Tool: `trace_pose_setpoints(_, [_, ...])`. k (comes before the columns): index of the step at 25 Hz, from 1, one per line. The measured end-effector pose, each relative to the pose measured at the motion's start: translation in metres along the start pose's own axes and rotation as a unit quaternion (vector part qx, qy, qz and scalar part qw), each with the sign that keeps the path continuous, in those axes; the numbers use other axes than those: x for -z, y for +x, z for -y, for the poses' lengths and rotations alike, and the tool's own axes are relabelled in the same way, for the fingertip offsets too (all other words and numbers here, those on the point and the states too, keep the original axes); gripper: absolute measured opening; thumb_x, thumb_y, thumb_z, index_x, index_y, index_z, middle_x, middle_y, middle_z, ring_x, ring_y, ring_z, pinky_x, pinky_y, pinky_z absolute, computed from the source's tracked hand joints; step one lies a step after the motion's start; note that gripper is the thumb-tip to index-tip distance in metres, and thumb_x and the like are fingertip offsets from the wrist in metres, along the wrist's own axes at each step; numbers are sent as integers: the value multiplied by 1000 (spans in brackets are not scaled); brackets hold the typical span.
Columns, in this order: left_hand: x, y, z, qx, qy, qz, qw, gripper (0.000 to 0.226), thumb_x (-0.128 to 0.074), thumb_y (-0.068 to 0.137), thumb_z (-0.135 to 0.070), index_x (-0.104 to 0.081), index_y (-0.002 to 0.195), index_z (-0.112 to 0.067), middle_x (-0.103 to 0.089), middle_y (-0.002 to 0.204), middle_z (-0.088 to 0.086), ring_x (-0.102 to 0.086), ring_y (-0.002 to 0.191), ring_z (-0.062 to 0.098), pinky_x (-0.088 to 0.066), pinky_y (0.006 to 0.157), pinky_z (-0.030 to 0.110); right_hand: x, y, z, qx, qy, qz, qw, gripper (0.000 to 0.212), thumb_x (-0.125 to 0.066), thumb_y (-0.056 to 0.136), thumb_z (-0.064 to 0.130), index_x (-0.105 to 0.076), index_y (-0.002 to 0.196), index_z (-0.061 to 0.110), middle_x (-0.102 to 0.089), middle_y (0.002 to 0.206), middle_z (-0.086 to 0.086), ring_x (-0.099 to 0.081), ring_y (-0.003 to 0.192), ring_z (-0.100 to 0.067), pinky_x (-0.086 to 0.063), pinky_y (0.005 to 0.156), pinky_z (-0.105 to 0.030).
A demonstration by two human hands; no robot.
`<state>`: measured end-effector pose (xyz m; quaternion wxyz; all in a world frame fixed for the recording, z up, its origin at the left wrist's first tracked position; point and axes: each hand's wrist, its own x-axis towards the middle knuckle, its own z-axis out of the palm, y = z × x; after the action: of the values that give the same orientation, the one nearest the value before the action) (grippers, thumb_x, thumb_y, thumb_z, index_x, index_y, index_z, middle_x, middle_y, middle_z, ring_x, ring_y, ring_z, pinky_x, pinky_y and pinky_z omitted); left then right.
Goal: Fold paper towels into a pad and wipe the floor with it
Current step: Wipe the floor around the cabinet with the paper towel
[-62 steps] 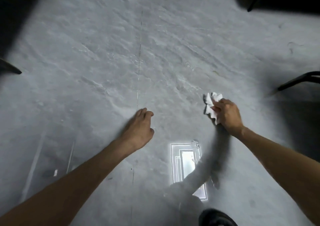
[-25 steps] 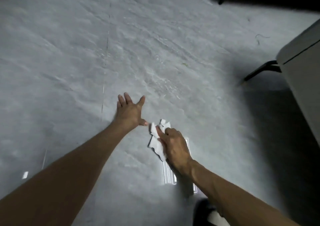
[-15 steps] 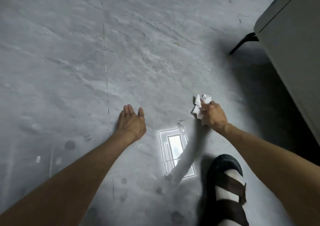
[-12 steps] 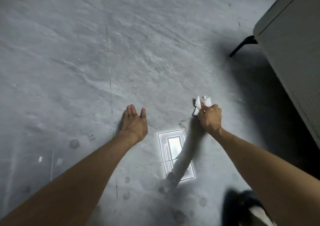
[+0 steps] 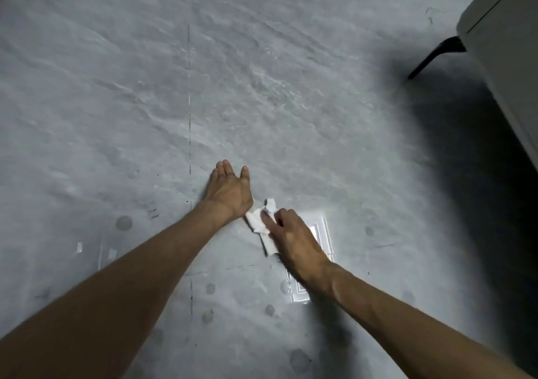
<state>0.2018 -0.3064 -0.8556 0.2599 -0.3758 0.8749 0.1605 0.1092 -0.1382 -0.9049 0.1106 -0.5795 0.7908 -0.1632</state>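
Observation:
The white paper towel pad [image 5: 259, 221] lies crumpled on the grey floor [image 5: 262, 102], just below the middle of the view. My right hand [image 5: 294, 239] covers most of it and presses it down with the fingers curled over it. My left hand [image 5: 230, 189] lies flat on the floor with straight fingers, its wrist right beside the pad's left edge. The part of the pad under my right palm is hidden.
A pale cabinet or box [image 5: 506, 49] fills the upper right, with a black furniture leg [image 5: 433, 55] jutting from under it and a deep shadow beside it. A bright light reflection [image 5: 317, 233] shines under my right hand. Dark round spots [image 5: 123, 222] dot the near floor.
My right hand has swept the pad leftward across the floor, from well right of my left hand to right beside its wrist. My left hand stays planted. My foot has left the view.

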Motion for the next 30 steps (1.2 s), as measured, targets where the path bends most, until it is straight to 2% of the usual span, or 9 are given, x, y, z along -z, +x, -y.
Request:
trace_pose_setpoints(4, [1, -9, -9, 18, -26, -1, 999, 62, -29, 95, -18, -6, 152, -12, 3, 156, 29, 2, 146, 40, -5, 121, 42, 39, -12, -45, 80, 18, 63, 995, 34, -43, 93, 26, -63, 121, 27, -57, 96, 3, -49, 86, -16, -38, 74, -33])
trace_pose_setpoints(8, [-34, -37, -41, -102, -72, -118, 985, 63, -39, 91, -17, -19, 150, -11, -27, 152, 18, -25, 141, 31, -19, 115, 37, 88, -46, -182, -152, -96, -52, 982, 55, -60, 85, -1, -52, 137, 10, -51, 97, -18, -50, 87, -34, -34, 70, -34])
trace_pose_setpoints(12, [-53, -49, -73, -109, -6, -67, 992, 67, -41, 89, -20, -14, 150, -8, -14, 155, 25, -11, 145, 38, -16, 117, 40, 71, -88, -139, -365, 48, -123, 922, 32, -49, 94, 9, -56, 125, 11, -50, 108, -21, -50, 94, -33, -46, 86, -47])
trace_pose_setpoints(17, [-45, -43, -88, -82, 46, -15, 995, 68, -37, 91, -22, -8, 150, -4, -8, 152, 35, -8, 142, 49, -15, 118, 45, 20, -85, -35, 46, 20, 27, 998, 53, -54, 84, 3, -52, 136, 4, -57, 101, -18, -52, 87, -31, -47, 69, -37])
trace_pose_setpoints(19, [-45, -42, -87, -80, 41, -3, 996, 70, -38, 90, -19, -5, 151, -4, -5, 153, 35, -5, 143, 49, -14, 118, 45, 44, -77, -80, 78, 26, 49, 995, 42, -45, 89, 16, -59, 129, 13, -59, 102, -14, -50, 88, -26, -44, 73, -37])
trace_pose_setpoints(22, [-47, -46, -86, -72, 21, 1, 997, 72, -37, 90, -16, -1, 151, -6, 1, 154, 32, 1, 144, 46, -11, 119, 44, 93, -93, -165, -243, 99, -99, 960, 32, -51, 92, 51, -63, 84, 22, -64, 72, 2, -54, 62, -10, -43, 61, -29])
trace_pose_setpoints(25, [-48, -48, -87, -72, 5, -6, 997, 74, -38, 89, -16, 0, 151, -8, 4, 156, 30, 5, 145, 43, -8, 119, 42, 99, -103, -194, -454, 179, -189, 852, 26, -52, 96, 42, -60, 100, 18, -61, 94, -19, -58, 84, -34, -50, 75, -45])
trace_pose_setpoints(27, [-45, -49, -82, -77, -25, -3, 997, 73, -37, 88, -11, -3, 152, -11, 4, 157, 25, 5, 146, 39, -9, 119, 40, 70, -86, -150, -456, 26, -174, 872, 31, -54, 95, 29, -55, 120, 11, -57, 107, -21, -56, 97, -40, -49, 80, -46])
trace_pose_setpoints(30, [-40, -58, -65, -84, -120, -18, 989, 69, -39, 87, -6, -15, 152, -15, -10, 160, 12, -8, 148, 26, -15, 119, 35, 11, -58, -21, -193, -62, -84, 976, 57, -73, 78, 17, -55, 132, 9, -59, 98, -16, -56, 80, -33, -46, 62, -38])
